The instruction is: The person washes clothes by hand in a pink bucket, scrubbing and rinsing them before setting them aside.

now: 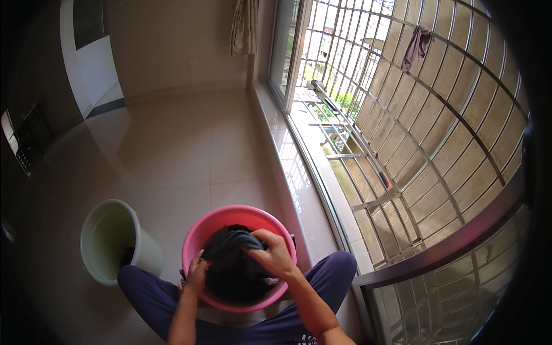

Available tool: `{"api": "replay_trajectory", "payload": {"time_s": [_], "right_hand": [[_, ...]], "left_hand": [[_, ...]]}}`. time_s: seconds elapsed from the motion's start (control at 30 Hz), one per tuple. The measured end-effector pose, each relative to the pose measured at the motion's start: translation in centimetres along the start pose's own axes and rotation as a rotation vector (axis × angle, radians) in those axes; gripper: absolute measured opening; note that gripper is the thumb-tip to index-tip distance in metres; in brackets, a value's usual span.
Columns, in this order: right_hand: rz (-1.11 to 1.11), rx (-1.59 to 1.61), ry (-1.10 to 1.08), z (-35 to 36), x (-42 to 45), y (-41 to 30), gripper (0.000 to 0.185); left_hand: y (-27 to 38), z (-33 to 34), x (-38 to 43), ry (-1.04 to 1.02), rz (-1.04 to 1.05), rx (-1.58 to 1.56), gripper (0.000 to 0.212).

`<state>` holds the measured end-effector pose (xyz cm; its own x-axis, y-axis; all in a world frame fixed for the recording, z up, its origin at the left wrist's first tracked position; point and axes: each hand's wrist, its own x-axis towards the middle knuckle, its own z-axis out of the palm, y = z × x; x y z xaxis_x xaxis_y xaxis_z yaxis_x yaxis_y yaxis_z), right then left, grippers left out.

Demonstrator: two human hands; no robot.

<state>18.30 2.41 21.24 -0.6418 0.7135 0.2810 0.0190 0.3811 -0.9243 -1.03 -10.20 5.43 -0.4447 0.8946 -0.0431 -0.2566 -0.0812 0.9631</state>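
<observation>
Between my knees stands a pink plastic bucket point(195, 233) with dark wet-looking cloth in it. My right hand point(271, 254) pinches a dark garment point(235, 246) between thumb and fingers and lifts its folds inside the rim. At the bucket's left side, my left hand point(198, 271) grips the same garment's left edge. More black fabric point(237, 286) lies below, and a small pale piece of cloth point(271, 281) shows near the lower right rim. The bottom of the bucket is hidden.
A pale green bucket point(148, 246) stands left of my knee, with something dark inside. To the right run a raised window sill point(293, 172) and a sliding window frame point(366, 282). Outside, a cloth point(416, 48) hangs on metal window bars point(435, 168). Tiled floor point(172, 159) stretches ahead.
</observation>
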Motion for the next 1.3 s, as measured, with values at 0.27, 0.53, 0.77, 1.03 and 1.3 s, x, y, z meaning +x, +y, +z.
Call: {"api": "replay_trajectory", "payload": {"time_s": [0.27, 0.53, 0.77, 1.03, 1.3], "right_hand": [[0.031, 0.015, 0.052, 4.6, -0.5, 7.2, 0.036], [-0.194, -0.608, 0.033, 10.9, -1.3, 7.7, 0.029], [-0.023, -0.64, 0.074, 10.1, 1.0, 9.1, 0.028], [0.022, -0.739, 0.167, 8.3, 1.4, 11.2, 0.029], [-0.166, -0.468, -0.362, 4.6, 1.5, 8.0, 0.055]], "left_hand": [[-0.1, 4.2, 2.0, -0.003, -0.491, -0.77, 0.044], [-5.2, 3.7, 3.8, -0.046, -0.561, -0.821, 0.033], [-4.9, 3.4, 3.2, 0.056, -0.546, -0.634, 0.029], [-2.8, 5.1, 2.0, 0.047, -0.582, -0.612, 0.025], [3.0, 4.5, 2.4, -0.1, -0.094, 0.01, 0.02]]}}
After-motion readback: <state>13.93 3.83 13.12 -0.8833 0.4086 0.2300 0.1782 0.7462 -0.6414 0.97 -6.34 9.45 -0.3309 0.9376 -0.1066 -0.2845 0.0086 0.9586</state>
